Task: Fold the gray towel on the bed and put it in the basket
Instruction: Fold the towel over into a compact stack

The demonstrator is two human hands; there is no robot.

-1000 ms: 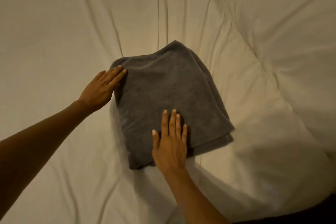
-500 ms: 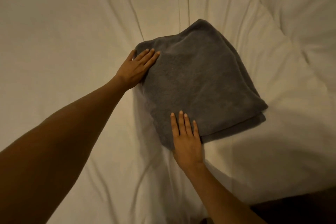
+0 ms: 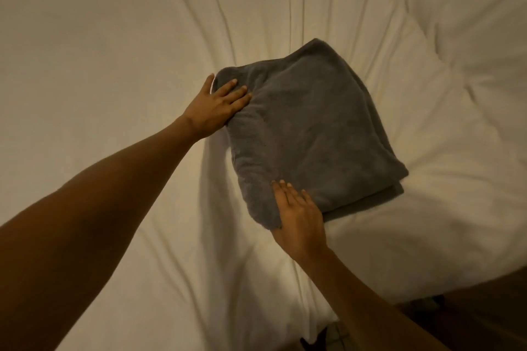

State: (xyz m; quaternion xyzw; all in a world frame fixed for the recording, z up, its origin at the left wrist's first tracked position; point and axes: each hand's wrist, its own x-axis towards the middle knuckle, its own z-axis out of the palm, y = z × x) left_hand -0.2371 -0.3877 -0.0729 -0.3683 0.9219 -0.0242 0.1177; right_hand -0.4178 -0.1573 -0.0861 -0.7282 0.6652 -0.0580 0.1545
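Observation:
A gray towel (image 3: 313,134) lies folded into a thick square on the white bed (image 3: 114,37), turned like a diamond. My left hand (image 3: 216,108) holds its far left corner, fingers on top and thumb at the edge. My right hand (image 3: 299,222) grips the near corner, fingers over the top and thumb hidden below. The left edge between my hands is bunched and slightly raised. No basket is in view.
The sheet is creased around the towel. A puffy white duvet or pillow (image 3: 470,8) rises at the upper right. The bed's near edge and dark floor (image 3: 470,316) show at the lower right.
My left hand slid from beside the towel onto its far left corner. My right hand shifted from lying flat on top to the near corner. The left edge now looks bunched.

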